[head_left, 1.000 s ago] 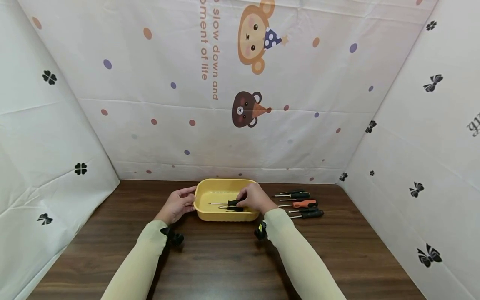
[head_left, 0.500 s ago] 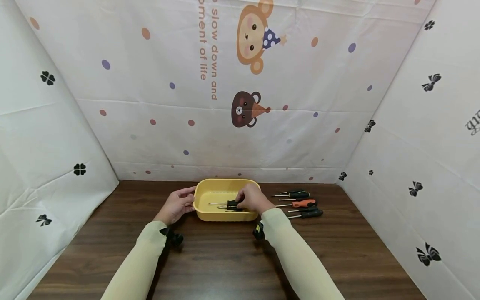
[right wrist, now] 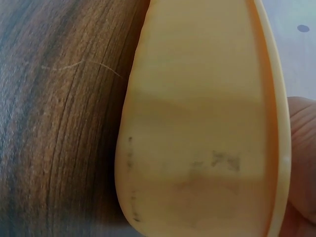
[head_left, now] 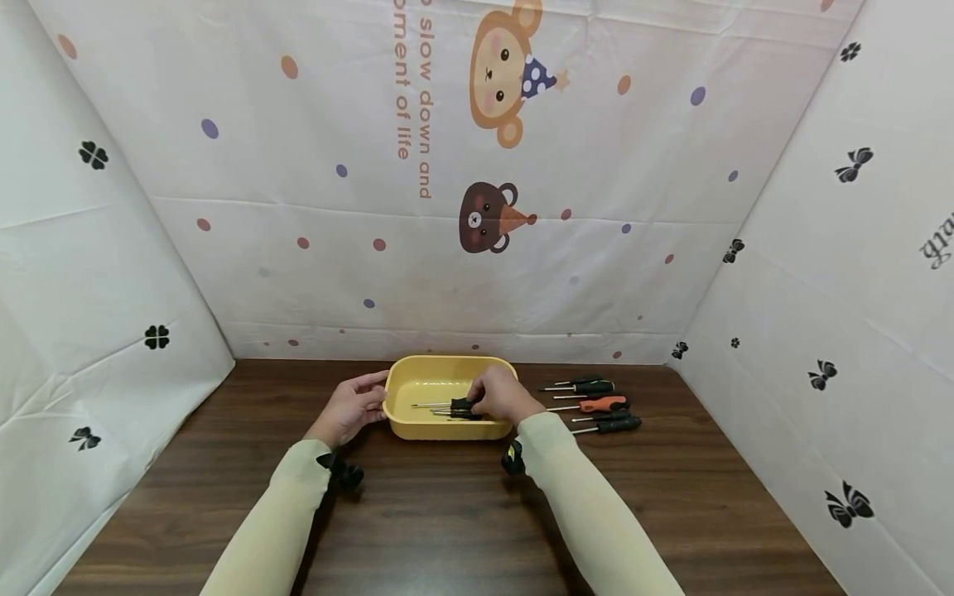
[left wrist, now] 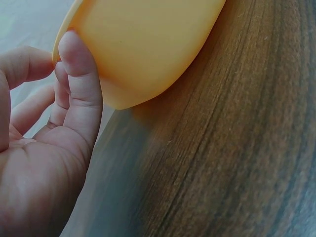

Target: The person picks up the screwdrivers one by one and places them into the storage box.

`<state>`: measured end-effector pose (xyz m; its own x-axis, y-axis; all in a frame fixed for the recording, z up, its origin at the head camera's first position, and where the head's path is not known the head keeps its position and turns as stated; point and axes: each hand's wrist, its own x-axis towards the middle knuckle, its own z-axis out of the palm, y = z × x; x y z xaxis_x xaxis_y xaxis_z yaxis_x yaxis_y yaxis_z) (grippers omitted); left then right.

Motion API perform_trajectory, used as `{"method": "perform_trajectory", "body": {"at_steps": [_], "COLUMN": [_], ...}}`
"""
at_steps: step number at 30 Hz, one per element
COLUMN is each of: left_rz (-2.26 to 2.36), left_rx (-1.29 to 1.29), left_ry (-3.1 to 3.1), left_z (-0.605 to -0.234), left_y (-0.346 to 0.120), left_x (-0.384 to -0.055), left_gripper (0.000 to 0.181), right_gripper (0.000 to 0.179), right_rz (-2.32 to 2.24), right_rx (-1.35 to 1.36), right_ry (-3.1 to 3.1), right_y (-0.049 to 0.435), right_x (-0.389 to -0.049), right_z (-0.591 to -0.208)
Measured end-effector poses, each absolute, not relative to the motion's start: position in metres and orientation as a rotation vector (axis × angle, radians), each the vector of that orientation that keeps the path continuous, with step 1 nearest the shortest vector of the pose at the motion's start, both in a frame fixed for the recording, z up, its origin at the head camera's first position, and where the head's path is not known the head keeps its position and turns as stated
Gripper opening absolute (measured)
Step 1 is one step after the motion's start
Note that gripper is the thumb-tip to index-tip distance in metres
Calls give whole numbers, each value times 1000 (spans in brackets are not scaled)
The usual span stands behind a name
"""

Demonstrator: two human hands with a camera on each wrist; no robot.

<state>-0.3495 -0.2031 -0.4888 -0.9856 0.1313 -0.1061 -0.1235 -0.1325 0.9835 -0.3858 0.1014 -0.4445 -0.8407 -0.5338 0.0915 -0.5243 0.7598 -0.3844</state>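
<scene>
We see a white fabric backdrop (head_left: 320, 273), printed with coloured dots, lettering and two cartoon animal heads, rising behind a dark brown wood-grain table (head_left: 417, 530). Two pale yellow-green sleeves (head_left: 257, 521) reach forward over the tabletop. Between them, near its far edge, we find a yellow plastic tray (head_left: 447, 431), rectangular with rounded corners.

The left hand (head_left: 353, 407) touches the tray's left end, its fingers loosely bent against the rim and outer wall; whether they pinch the rim we cannot tell. The right hand (head_left: 501, 394) reaches over the right part of the tray, its fingers curled and pinching the handle end of a black-handled screwdriver (head_left: 461, 404). That screwdriver is inside the tray, its thin metal shaft pointing left. Just beside it, on the near side, we make out a second dark screwdriver (head_left: 465, 416), partly hidden by the hand.

To the right of the tray, several screwdrivers lie side by side on the table, handles to the right: an orange-and-black one (head_left: 604, 404) in the middle, black-handled ones (head_left: 617, 424) about it. In the right wrist view, we notice faint dark marks (right wrist: 227, 162) on the tray's outer wall.
</scene>
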Motion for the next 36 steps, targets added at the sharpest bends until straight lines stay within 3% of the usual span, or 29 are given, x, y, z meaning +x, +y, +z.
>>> {"method": "perform_trajectory", "body": {"at_steps": [36], "left_rz": [2226], "left_rx": [20], "left_ry": [1959], "left_z": [-488], "left_y": [-204], "left_x": [-349], "left_gripper": [55], "right_gripper": [13], "right_rz": [-479], "right_rx": [-901], "right_ry": [2952], "right_y": [94], "right_x": [-381], "right_z": [-443]}}
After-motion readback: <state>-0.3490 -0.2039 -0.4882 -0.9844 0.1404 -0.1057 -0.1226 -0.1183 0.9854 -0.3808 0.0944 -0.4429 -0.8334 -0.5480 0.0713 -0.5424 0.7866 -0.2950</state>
